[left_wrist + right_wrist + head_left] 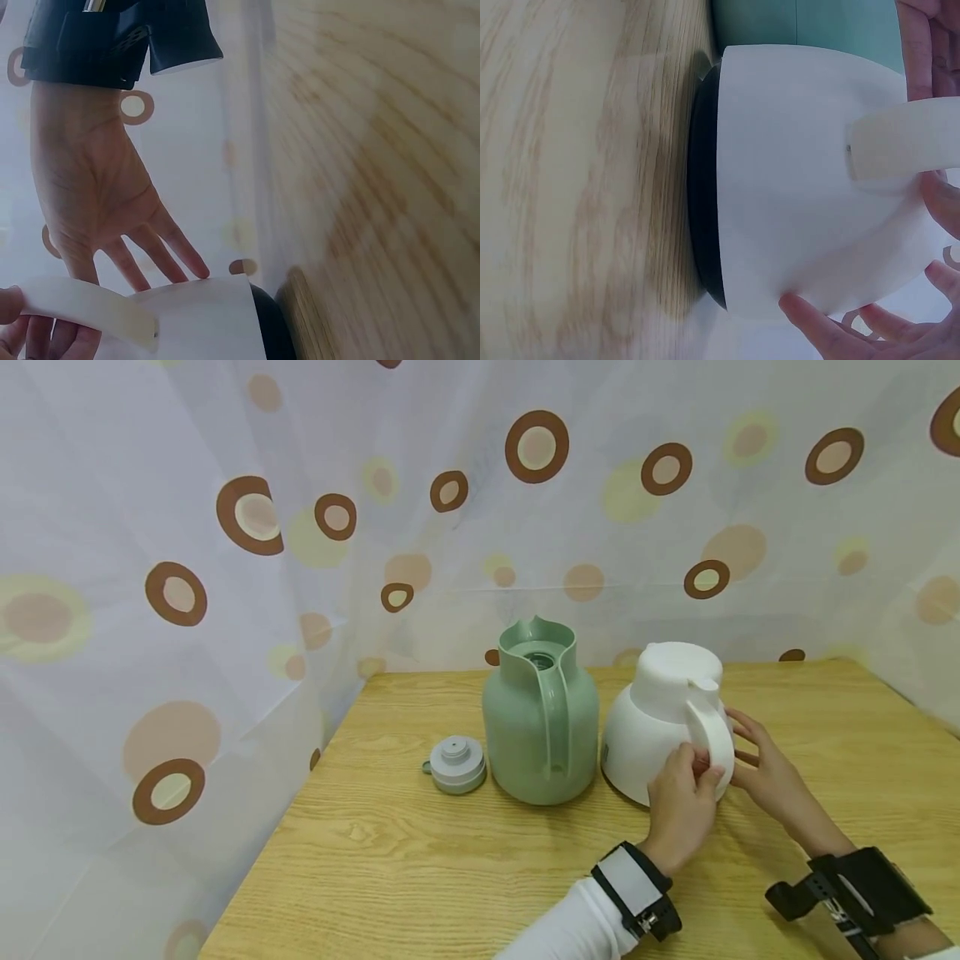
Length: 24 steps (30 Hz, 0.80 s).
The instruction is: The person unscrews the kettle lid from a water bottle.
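Observation:
A white thermos jug (652, 727) with a white top and a dark base (706, 187) is at the right of the wooden table. My left hand (684, 806) grips its curved handle (711, 727), with the fingers curled behind the handle in the left wrist view. Against the jug's right side are the fingertips of my right hand (776, 777), its fingers spread and fairly straight. Just left of the white jug stands a green thermos jug (517, 735), its mouth uncovered. A grey stopper lid (457, 762) with a small green tab lies beside that jug.
The wooden table (360, 860) carries all of these things. Behind it and along its left side hangs a pale sheet (450, 435) printed with brown and yellow circles. The two jugs stand close together, side by side.

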{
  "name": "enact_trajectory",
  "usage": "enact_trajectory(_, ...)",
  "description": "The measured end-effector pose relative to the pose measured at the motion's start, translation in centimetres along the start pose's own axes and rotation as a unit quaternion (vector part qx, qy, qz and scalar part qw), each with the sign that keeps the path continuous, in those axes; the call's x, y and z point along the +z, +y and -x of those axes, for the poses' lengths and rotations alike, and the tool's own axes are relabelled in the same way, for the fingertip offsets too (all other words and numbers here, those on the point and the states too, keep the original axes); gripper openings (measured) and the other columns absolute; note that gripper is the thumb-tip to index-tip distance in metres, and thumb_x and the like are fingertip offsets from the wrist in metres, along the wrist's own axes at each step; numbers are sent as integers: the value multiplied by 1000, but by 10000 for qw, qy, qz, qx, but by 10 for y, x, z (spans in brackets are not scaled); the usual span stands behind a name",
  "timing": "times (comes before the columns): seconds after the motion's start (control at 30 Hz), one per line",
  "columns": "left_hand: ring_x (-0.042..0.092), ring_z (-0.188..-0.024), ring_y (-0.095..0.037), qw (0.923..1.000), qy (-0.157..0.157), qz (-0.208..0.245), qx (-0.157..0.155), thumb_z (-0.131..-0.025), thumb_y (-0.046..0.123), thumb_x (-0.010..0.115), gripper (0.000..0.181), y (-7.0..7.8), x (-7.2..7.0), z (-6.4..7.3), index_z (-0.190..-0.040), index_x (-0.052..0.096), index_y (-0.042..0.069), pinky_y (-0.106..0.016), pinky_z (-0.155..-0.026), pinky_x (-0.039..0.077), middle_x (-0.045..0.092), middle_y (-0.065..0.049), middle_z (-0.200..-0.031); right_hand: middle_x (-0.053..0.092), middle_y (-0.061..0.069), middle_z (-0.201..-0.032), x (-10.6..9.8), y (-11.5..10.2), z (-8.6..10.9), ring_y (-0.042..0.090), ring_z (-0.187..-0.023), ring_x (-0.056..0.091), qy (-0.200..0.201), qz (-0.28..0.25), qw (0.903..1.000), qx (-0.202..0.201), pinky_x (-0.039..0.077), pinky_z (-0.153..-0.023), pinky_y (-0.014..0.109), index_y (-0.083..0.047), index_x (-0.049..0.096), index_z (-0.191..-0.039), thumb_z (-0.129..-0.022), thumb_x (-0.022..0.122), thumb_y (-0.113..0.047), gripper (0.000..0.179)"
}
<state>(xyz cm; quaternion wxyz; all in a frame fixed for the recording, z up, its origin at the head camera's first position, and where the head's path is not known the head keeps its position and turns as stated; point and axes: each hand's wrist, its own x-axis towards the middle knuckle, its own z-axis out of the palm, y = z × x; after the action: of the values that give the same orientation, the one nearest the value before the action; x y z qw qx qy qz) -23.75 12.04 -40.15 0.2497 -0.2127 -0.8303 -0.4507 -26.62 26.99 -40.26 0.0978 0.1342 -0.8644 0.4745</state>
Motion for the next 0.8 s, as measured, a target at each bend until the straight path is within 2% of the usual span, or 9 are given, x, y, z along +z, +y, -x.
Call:
enact_trajectory(0.2, 47, -72, 3, 10000, -8, 14, 30, -92, 20, 56, 8, 1, -2, 4, -93, 54, 13, -12, -66, 33, 51, 9, -81, 18, 40, -134, 1, -1, 5, 64, -106, 33, 45, 9, 10000, -62, 46, -71, 57, -11, 7, -147, -94, 53, -13, 70)
enact_trajectory(0.4, 47, -73, 4, 10000, -58, 25, 22, -92, 21, 56, 8, 3, -5, 7, -93, 54, 13, -13, -67, 33, 52, 9, -82, 20, 40, -134, 1, -3, 8, 64, -106, 33, 76, 31, 9999, -66, 44, -73, 61, -10, 8, -147, -94, 53, -12, 70)
enact_trajectory(0.8, 47, -74, 5, 10000, -44, 51, 61, -92, 20, 57, 8, 4, -7, 12, -95, 54, 13, -8, -67, 31, 53, 9, -85, 20, 40, -135, 3, -5, 13, 63, -107, 32, 61, 79, 9999, -98, 42, -74, 62, -8, 9, -147, -93, 53, -9, 70)
